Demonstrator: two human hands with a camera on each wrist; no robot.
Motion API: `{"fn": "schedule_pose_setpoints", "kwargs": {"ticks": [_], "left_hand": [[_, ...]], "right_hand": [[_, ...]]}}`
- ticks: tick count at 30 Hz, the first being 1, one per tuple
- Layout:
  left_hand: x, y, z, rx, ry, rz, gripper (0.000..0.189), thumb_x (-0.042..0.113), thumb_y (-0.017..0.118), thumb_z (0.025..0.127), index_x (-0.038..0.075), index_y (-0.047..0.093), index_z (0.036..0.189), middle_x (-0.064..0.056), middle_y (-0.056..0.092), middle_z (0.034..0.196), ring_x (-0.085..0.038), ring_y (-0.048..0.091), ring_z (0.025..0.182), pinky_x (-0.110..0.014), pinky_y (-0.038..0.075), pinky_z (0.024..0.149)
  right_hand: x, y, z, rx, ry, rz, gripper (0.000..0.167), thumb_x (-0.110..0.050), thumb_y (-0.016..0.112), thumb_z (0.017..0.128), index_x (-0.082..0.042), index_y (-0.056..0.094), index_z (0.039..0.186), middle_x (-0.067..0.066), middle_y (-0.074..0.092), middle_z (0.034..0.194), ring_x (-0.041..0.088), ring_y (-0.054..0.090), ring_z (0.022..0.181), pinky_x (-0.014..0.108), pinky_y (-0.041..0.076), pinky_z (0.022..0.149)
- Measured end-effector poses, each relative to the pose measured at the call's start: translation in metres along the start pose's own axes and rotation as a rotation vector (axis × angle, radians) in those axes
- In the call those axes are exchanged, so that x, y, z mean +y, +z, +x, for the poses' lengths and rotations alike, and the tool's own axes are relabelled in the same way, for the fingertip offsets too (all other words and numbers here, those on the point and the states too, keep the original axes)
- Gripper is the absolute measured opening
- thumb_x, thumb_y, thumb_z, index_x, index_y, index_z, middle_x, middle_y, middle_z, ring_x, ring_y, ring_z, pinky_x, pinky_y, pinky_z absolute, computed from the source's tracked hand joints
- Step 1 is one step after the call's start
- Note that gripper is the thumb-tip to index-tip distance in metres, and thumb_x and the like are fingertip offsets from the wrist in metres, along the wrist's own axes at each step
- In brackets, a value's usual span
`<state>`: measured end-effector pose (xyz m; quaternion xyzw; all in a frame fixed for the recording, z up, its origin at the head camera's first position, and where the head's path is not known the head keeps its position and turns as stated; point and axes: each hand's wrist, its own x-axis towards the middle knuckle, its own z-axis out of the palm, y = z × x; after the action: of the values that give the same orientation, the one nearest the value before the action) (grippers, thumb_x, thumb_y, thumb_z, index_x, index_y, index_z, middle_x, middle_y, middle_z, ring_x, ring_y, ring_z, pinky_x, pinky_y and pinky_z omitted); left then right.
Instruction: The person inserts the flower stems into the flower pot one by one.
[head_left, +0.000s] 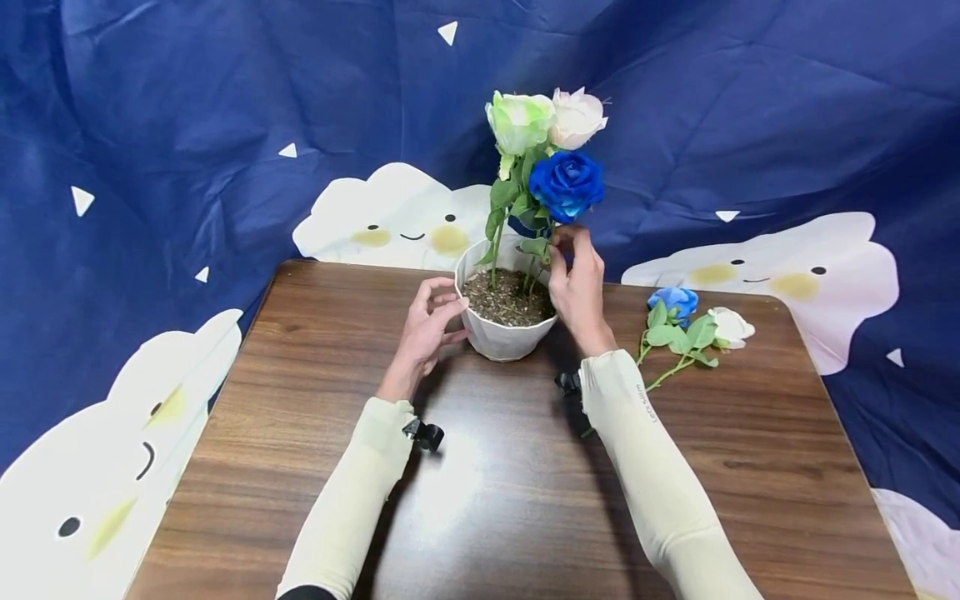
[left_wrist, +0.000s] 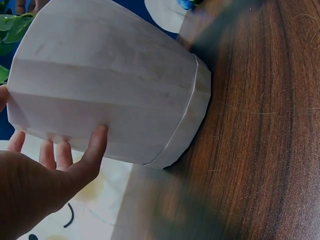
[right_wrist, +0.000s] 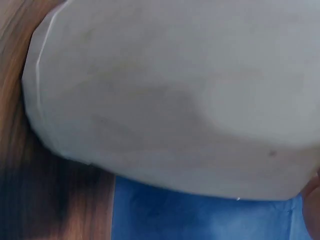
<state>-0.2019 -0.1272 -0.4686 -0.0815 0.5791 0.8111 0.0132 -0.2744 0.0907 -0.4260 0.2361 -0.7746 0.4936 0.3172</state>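
Observation:
A white faceted flowerpot filled with brown soil stands on the table. My left hand holds the pot's left side, thumb at the rim and the other fingers spread along the outer wall. In the left wrist view that hand's fingertips touch the wall. A green-white rose, a pale pink rose and a deep blue rose rise from the pot. Just below the blue bloom, my right hand pinches its leafy stem. The pot's wall fills most of the right wrist view.
A lighter blue rose and a white rose lie on the wooden table to the right, their stems partly behind the right forearm. Behind the table hangs a navy cloth with smiling clouds.

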Motion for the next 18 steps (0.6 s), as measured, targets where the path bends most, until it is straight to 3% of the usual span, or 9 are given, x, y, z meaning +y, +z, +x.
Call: {"fn": "schedule_pose_setpoints", "kwargs": {"ticks": [5,10,18], "left_hand": [[-0.002,0.001,-0.002,0.003,-0.007,-0.004,0.040,0.007,0.070,0.090,0.015,0.053,0.126,-0.009,0.049,0.115,-0.019,0.056,0.100,-0.054,0.062,0.086],[-0.003,0.001,-0.001,-0.006,0.005,-0.002,0.040,0.008,0.070,0.090,0.015,0.053,0.126,-0.008,0.049,0.115,-0.019,0.056,0.101,-0.055,0.061,0.087],[-0.002,0.001,0.001,-0.002,0.006,0.001,0.043,0.009,0.070,0.090,0.012,0.052,0.129,-0.008,0.050,0.113,-0.018,0.056,0.101,-0.057,0.060,0.088]], "right_hand": [[-0.004,-0.003,-0.005,-0.012,-0.013,0.002,0.011,0.000,0.060,0.099,0.004,0.061,0.109,0.018,0.064,0.097,0.027,0.063,0.087,0.029,0.050,0.067],[-0.004,-0.017,-0.010,0.072,-0.009,-0.010,0.016,-0.007,0.062,0.101,0.005,0.068,0.110,0.017,0.068,0.101,0.022,0.063,0.087,0.018,0.051,0.072],[-0.004,-0.050,-0.014,0.157,0.048,-0.038,0.015,-0.003,0.064,0.099,0.004,0.071,0.110,0.017,0.069,0.097,0.015,0.063,0.086,0.011,0.048,0.064]]}}
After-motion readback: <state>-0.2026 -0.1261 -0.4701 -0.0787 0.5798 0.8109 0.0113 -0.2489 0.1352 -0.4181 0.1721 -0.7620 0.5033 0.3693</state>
